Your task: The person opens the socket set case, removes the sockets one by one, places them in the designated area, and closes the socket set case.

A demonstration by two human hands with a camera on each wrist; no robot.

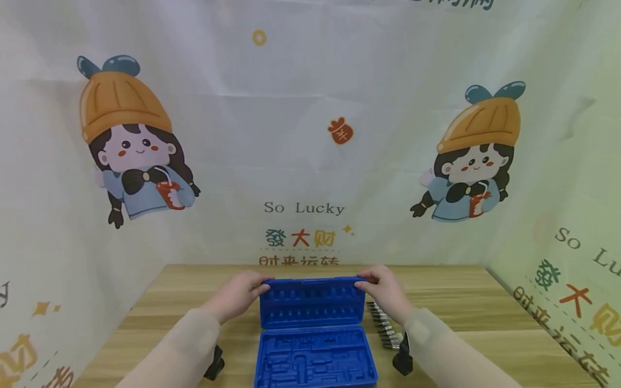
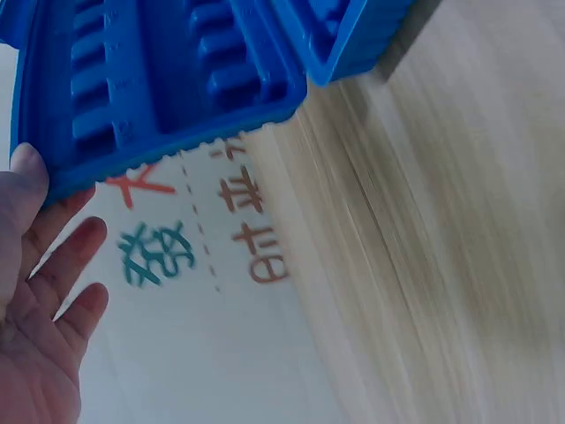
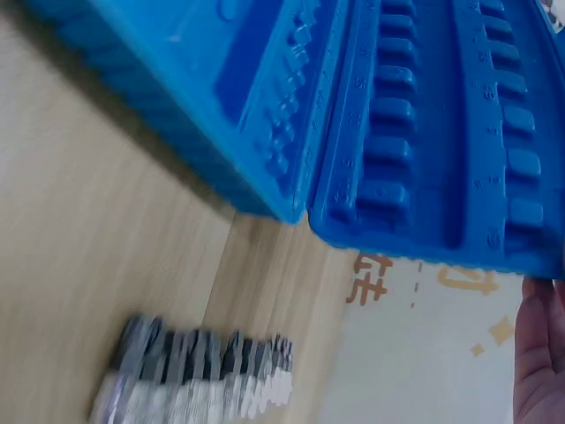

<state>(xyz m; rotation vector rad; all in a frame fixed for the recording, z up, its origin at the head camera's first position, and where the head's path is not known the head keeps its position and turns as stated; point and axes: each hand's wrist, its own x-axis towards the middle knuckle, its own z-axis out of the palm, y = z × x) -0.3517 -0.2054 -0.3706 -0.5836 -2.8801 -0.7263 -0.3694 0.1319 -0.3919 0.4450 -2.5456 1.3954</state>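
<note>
A blue plastic tool case (image 1: 315, 355) lies opened on the wooden table, its moulded slots bare in base and lid. The lid (image 1: 312, 304) stands raised behind the base. At the lid's upper left corner, my left hand (image 1: 241, 293) pinches the edge; the left wrist view shows the thumb (image 2: 28, 168) on the inner side and the fingers behind. My right hand (image 1: 385, 291) grips the upper right corner the same way, only partly seen in the right wrist view. A row of metal sockets or bits (image 3: 203, 371) lies on the table to the right of the case.
The wooden table (image 1: 446, 302) reaches back to a printed cloth backdrop (image 1: 301, 161), which also hangs along both sides. Black wrist straps or mounts (image 1: 404, 358) show beneath each forearm, one close to the metal pieces.
</note>
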